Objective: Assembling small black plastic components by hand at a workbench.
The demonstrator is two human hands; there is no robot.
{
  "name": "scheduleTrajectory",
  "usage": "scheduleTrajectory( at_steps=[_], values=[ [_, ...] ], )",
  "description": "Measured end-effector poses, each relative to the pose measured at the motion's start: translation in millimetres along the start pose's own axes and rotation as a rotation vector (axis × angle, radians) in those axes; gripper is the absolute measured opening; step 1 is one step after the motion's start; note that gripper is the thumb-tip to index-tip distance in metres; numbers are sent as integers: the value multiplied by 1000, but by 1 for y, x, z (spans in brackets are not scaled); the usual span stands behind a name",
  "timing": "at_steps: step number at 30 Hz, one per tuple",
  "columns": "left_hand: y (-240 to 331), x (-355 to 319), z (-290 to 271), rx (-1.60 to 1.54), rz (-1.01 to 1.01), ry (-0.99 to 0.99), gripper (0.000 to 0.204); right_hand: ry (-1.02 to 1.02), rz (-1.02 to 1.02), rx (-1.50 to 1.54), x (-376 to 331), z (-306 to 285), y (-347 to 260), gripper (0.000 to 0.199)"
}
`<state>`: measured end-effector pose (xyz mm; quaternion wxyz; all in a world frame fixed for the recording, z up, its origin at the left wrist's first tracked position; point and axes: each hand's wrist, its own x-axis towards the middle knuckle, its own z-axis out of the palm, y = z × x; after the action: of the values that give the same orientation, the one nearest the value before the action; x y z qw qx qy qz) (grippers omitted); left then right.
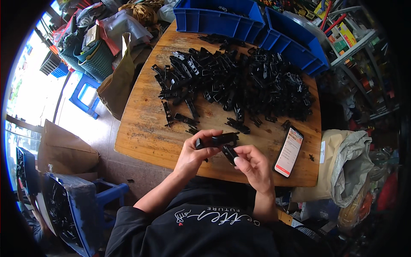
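Observation:
Over the near edge of the wooden table [141,132], my left hand [191,155] is closed around a long black plastic part [224,138], which points to the right. My right hand [256,168] pinches a second, shorter black plastic part [230,154] between thumb and fingers, close below the first one. Whether the two parts touch, I cannot tell. Just beyond my hands lie a few loose black parts, one of them a slim black piece [238,126]. Behind these spreads a big heap of similar black plastic parts [222,79].
A phone with a lit screen [288,153] lies right of my hands. Two blue bins [218,21] stand along the table's far side. Paper sacks [64,150] flank the table. At lower left, a blue crate [81,205] holds more black parts beside a blue stool [112,195].

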<state>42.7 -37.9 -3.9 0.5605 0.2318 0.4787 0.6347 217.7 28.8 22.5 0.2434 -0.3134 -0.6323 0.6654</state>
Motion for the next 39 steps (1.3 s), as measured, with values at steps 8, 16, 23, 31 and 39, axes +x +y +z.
scheduleTrajectory(
  at_steps=[8,16,23,31,39],
  values=[
    [-3,-4,0,138,21,-75,39,78,23,-41,2,-4,2,27],
    [-2,-8,8,273,134,-84,38,99,10,-59,1,-2,3,27],
    [-16,-14,2,-12,85,52,32,178,-182,-298,8,8,23,30],
    [-13,-7,-12,-433,-28,-38,26,25,-213,-326,22,13,13,27],
    [-13,2,-33,-699,-10,-195,21,405,-236,-617,55,-15,25,29]
  ],
)
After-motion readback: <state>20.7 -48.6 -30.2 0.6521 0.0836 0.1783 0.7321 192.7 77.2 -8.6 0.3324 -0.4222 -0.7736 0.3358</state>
